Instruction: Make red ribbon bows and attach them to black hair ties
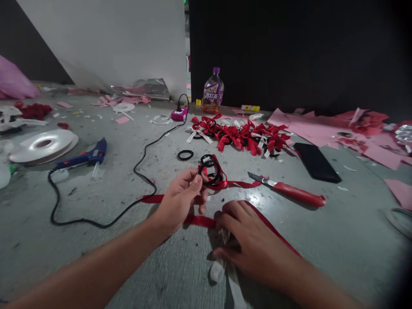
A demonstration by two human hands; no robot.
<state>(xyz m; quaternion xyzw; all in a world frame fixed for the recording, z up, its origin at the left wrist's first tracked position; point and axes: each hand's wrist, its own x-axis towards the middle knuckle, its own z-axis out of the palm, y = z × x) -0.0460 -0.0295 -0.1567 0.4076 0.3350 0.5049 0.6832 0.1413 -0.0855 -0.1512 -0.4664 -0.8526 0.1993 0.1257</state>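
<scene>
Pinched between the thumb and fingers of my left hand (183, 195) is a black hair tie (219, 175), held upright above the surface. More black hair ties (207, 160) lie just behind it, beside a loop of red ribbon (238, 184). My right hand (249, 238) is curled close to the surface, with a white ribbon (236, 287) running out from beneath its fingers. A strip of red ribbon (201, 221) reaches its fingertips. Next to the right thumb lies a small white piece (217, 271). One loose hair tie (186, 155) rests farther back.
A red-handled knife (298, 193) and a black phone (317, 162) lie to the right. Red bows (241, 135) are piled behind, before a bottle (213, 92). Leftward are a blue glue gun (86, 156), its black cord (137, 169) and a ribbon spool (45, 145).
</scene>
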